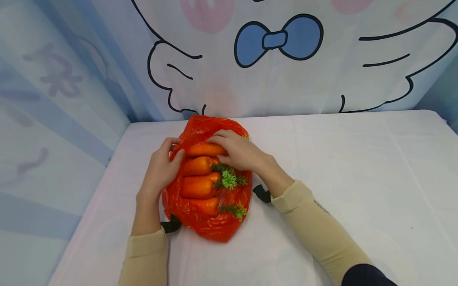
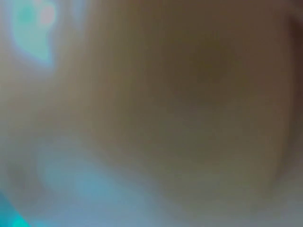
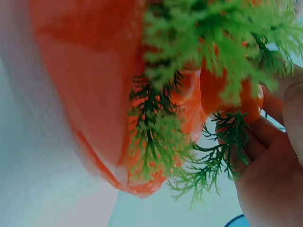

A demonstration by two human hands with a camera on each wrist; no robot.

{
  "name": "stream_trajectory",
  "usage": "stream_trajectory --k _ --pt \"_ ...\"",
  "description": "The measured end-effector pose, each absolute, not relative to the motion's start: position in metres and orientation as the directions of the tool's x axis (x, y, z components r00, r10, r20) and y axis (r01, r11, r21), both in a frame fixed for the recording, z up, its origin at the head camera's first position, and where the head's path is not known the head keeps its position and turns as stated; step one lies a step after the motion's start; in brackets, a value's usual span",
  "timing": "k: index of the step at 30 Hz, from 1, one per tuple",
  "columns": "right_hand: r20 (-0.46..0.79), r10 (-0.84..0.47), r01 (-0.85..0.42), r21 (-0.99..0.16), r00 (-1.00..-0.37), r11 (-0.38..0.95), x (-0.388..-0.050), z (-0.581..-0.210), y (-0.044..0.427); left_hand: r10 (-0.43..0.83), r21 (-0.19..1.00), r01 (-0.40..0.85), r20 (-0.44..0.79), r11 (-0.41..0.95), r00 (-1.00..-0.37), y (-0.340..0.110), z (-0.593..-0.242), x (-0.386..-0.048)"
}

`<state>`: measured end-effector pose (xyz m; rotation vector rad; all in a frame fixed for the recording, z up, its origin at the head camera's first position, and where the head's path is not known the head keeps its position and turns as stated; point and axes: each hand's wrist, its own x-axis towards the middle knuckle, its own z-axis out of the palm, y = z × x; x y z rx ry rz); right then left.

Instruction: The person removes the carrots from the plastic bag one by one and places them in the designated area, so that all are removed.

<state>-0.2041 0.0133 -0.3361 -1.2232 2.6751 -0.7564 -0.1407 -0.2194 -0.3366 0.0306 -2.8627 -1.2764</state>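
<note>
An orange-red plastic bag (image 1: pixel 220 230) lies on the table with several carrots (image 1: pixel 198 187) in its mouth, their feathery green tops (image 1: pixel 229 179) pointing right. My left hand (image 1: pixel 162 169) holds the bag's left edge between thumb and fingers. Over the uppermost carrot (image 1: pixel 204 149) is my right hand (image 1: pixel 243 151), gripping it near its leafy end. In the right wrist view, the fingers of the right hand (image 3: pixel 270 170) curl behind a carrot (image 3: pixel 232 92), and the greens (image 3: pixel 208 42) hide part of it. Blur fills the left wrist view, so no detail shows there.
A white cloth covers the table (image 1: pixel 350 178). Behind it hangs a curtain (image 1: pixel 286 87) with a cartoon print and a blue bow. Another printed curtain (image 1: pixel 53 139) runs along the left side. Dark straps (image 1: pixel 262 194) sit at the wrists.
</note>
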Motion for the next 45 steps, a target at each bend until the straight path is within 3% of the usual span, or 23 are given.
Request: stream_trajectory --k 21,45 --pt "0.085 -0.718 -0.628 -0.562 -0.691 0.538 -0.215 -0.322 0.048 -0.028 0.752 -0.033 -0.02 0.658 -0.999 -0.218 -0.335 -0.141" --pt "0.172 -0.701 -0.646 -0.581 -0.692 0.495 -0.216 -0.332 0.118 -0.03 0.75 -0.037 -0.023 0.661 -0.999 -0.217 -0.336 -0.141"
